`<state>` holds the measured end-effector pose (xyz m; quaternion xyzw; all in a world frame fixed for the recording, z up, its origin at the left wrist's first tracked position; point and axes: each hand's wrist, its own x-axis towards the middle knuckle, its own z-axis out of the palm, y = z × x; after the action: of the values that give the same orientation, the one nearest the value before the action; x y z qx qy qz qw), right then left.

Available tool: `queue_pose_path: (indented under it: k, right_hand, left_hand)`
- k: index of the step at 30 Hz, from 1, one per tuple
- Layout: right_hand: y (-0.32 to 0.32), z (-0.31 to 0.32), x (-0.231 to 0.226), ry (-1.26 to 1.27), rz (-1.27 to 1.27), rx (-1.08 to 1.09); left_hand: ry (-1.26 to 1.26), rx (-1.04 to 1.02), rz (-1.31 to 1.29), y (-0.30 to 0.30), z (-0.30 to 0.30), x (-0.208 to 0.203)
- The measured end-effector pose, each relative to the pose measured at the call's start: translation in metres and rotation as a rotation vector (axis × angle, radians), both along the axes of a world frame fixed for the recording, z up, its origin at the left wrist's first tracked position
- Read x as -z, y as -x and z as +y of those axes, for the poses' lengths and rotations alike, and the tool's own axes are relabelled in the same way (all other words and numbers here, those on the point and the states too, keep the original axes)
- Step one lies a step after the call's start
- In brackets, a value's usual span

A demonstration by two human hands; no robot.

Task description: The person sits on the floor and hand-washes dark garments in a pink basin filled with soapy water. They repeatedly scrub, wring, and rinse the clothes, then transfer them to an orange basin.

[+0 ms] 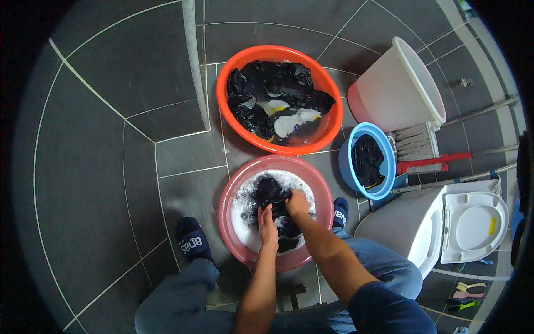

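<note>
A pink basin (227,236) stands on the floor between my feet, with white suds (243,207) inside. Dark wet cloth (269,190) lies bunched in the foam, its exact kind of garment not clear. My right hand (297,204) is closed on a fold of this cloth, its fingertips partly hidden. On the cloth's left side rests my left hand (268,228), fingers stretched out and touching it.
Beyond stands an orange basin (226,114) of dark and white wet clothes (289,123). To the right are a blue basin (345,161) with dark cloth, a tall pale bucket (384,89), a brush (414,143), a red-handled tool (434,162) and a toilet (411,222). A wall edge (194,61) juts out left.
</note>
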<state>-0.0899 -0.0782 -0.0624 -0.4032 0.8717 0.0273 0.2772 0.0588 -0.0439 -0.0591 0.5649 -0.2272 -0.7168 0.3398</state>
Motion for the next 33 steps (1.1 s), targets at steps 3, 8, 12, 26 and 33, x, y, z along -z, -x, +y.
queue_pose_path:
  k: [3,8,12,26,33]
  right_hand:
    - [0.005,0.034,0.018,0.236,0.05,-0.251]
    - [0.031,0.043,-0.001,0.178,-0.04,-0.292]
    - [0.007,0.052,-0.029,0.603,-0.282,0.031]
    - [-0.02,0.061,-0.106,0.409,0.025,0.387]
    - [-0.026,0.053,-0.096,0.524,-0.126,0.433]
  left_hand:
    - [-0.168,-0.022,0.109,0.016,-0.002,-0.038]
    - [-0.195,-0.134,-0.001,0.024,0.025,-0.01]
    - [-0.183,-0.184,0.147,0.038,0.029,-0.044]
    - [-0.452,-0.142,0.516,0.089,0.029,0.005]
    - [-0.302,-0.09,0.036,0.064,0.018,-0.01]
